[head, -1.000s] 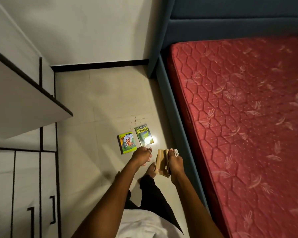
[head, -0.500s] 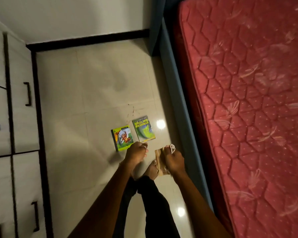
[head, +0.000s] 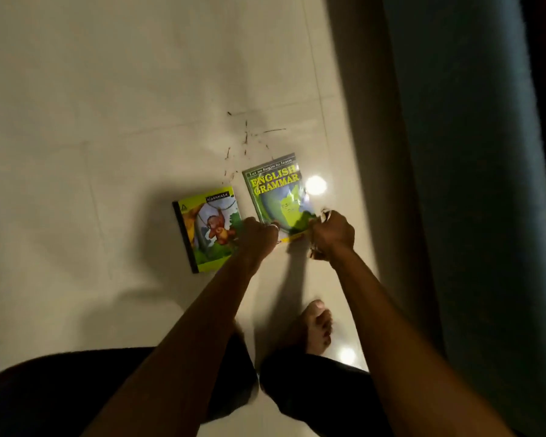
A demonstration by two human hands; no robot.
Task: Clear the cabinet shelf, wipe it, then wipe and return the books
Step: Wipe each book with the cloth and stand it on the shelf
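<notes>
Left hand (head: 259, 236) grips the grammar book's (head: 278, 192) near edge on the floor (head: 108, 121); right hand (head: 331, 233) clutches a cloth (head: 324, 213).

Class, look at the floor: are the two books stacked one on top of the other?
No. The monkey-cover book and the English Grammar book lie side by side on the floor, each cover showing.

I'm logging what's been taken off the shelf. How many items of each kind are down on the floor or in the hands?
Books on the pale tiled floor: 2 (green English Grammar paperback, yellow-green monkey-cover book)
Crumpled tan cloth in right hand: 1
Total: 3
</notes>
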